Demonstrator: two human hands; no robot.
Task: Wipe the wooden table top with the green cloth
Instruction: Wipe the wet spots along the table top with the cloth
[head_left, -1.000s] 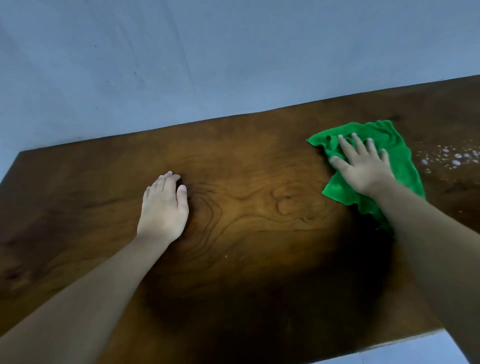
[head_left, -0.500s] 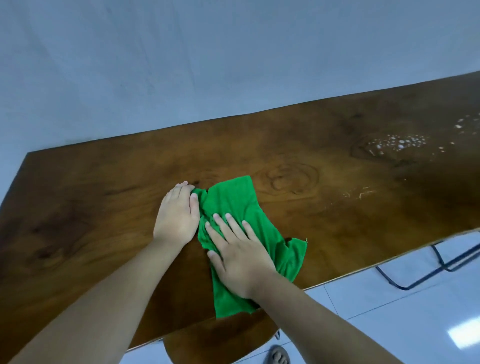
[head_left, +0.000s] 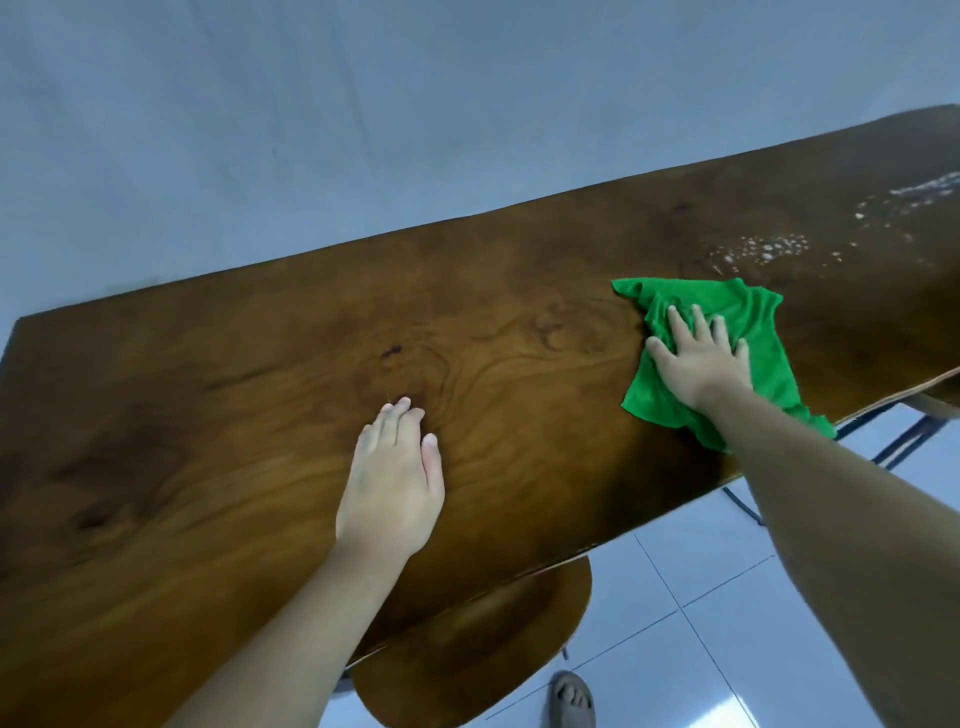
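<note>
The wooden table top (head_left: 260, 405) is dark brown with swirling grain and fills the middle of the view. A crumpled green cloth (head_left: 753, 332) lies on its right part, near the front edge. My right hand (head_left: 698, 358) presses flat on the cloth with its fingers spread. My left hand (head_left: 395, 478) rests palm down on the bare wood at the centre, holding nothing. White foam spots (head_left: 763, 249) speckle the wood just beyond the cloth, toward the far right.
A pale wall (head_left: 363, 130) runs behind the table's far edge. Below the front edge are a wooden stool seat (head_left: 493, 649), white floor tiles (head_left: 701, 597), a foot in a sandal (head_left: 571, 699) and a dark metal frame (head_left: 893, 441) at the right.
My right hand has swept the cloth from beside my left hand out to the right, toward the foam spots. My left hand stays flat on the wood.
</note>
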